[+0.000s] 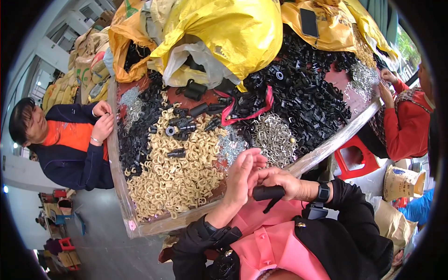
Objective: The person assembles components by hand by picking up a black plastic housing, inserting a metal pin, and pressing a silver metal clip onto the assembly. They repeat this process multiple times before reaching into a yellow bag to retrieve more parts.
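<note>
The fingers of your right hand (285, 183) are closed on a black tube (268, 192), which lies roughly sideways below your knuckles, in front of your chest and just off the near edge of the desk (179, 227); a thin black strip (274, 204) hangs beneath it. Your left hand (239, 179) stands upright just beside the tube, thumb raised, its fingers reaching across toward those of the right; whether they pinch some small part you cannot tell from here, since the two hands overlap. A black watch (323, 192) sits on your right wrist. Just beyond your hands, silver hooks (275, 142) lie in a pile, with small metal bits (232, 148) to its left. Further left, a broad heap of beige clips (177, 175) covers the near left corner, and a few black tubes lie on top of it. Behind the hooks and off to the right spreads a big mass of black parts (303, 95), with a pinkish-red band (269, 99) at its left side. At the far side a large yellow sack (233, 37) bulges over the desk, and a dark phone (309, 23) lies on an orange sack (291, 18) to its right. One co-worker (70, 144) sits at the left side, both hands close together; another co-worker in red (407, 123) works at the right, near a red stool (357, 158).
</note>
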Available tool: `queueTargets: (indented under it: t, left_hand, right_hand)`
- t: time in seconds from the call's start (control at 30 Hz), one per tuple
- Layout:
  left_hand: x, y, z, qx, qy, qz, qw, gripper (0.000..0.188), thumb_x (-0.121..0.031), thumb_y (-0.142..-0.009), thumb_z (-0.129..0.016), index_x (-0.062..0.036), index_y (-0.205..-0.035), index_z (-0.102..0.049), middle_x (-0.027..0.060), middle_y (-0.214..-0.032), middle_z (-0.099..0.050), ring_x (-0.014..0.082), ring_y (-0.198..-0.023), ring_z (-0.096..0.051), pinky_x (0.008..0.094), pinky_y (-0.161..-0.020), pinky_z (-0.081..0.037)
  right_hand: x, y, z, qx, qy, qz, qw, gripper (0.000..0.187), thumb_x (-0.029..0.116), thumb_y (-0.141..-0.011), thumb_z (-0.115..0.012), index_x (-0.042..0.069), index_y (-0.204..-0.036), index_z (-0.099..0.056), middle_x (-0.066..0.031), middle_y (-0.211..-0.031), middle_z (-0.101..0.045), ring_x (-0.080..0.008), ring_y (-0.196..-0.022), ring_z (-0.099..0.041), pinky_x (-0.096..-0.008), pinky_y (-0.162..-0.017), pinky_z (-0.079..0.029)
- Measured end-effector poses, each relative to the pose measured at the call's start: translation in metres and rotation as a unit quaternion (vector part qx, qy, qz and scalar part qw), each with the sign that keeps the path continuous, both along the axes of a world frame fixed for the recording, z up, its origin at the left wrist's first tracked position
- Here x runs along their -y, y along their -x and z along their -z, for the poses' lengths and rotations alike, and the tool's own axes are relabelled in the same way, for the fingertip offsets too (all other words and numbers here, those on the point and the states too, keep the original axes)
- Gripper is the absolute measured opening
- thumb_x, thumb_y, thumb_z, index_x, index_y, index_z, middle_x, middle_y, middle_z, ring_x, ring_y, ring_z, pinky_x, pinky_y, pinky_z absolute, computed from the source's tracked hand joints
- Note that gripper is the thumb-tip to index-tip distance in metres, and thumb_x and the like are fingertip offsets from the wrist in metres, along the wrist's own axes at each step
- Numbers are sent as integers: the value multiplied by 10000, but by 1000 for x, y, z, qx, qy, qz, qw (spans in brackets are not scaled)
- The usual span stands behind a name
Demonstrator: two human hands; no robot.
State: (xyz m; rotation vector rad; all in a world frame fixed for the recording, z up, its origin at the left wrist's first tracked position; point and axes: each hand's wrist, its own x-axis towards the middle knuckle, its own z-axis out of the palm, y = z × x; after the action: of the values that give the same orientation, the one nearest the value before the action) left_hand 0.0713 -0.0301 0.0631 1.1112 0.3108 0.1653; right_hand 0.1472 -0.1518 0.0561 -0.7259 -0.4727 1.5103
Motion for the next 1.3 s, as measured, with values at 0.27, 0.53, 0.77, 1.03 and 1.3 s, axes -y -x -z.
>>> queueTargets:
  t: [0.27, 0.53, 0.77, 1.03, 1.3]
  left_hand:
    - [-3, 4, -11, 103, -48, 25, 993, 682, -536, -789, -420, 30, -1161, -343, 130, -924, -511, 163, -851, -494, 267, -793, -389]
    - [-2, -13, -10, 164, -52, -26, 985, 662, -484, -765, -490, -1, -1189, -331, 130, -983, -502, 180, -920, -488, 309, -816, -385]
    - [-87, -4, 26, -74, -432, -78, 895, 339, -150, -755, -571, -4, -1052, -496, 112, -1037, -515, 201, -953, -502, 316, -822, -397]
    - [-112, -63, 39, -44, -765, -91, 636, 290, -93, -714, -571, -22, -988, -508, 154, -958, -508, 303, -778, -535, 356, -680, -457]
    - [-134, -67, 44, -71, -741, -132, 655, 254, -68, -708, -592, -20, -944, -512, 132, -877, -537, 263, -617, -553, 337, -578, -470]
  right_hand:
    - [-11, 3, -11, 132, -65, 34, 989, 296, 149, -721, -475, -33, -952, -509, -66, -932, -534, -127, -893, -487, -253, -802, -380]
    - [-14, -31, -14, 213, -93, -46, 972, 308, 232, -755, -530, -14, -941, -534, -64, -889, -549, -139, -852, -505, -262, -770, -399]
    - [113, -86, -8, 569, 19, -122, 813, 413, 353, -701, -635, 2, -914, -585, -121, -897, -596, -248, -855, -569, -320, -756, -441]
    - [138, -61, 1, 595, 107, -142, 784, 386, 243, -667, -676, 12, -956, -565, -126, -907, -585, -267, -841, -563, -329, -730, -455]
    - [8, -35, 8, 728, -62, 28, 682, 149, 106, -703, -591, 28, -822, -548, -109, -722, -520, -272, -690, -534, -366, -612, -438]
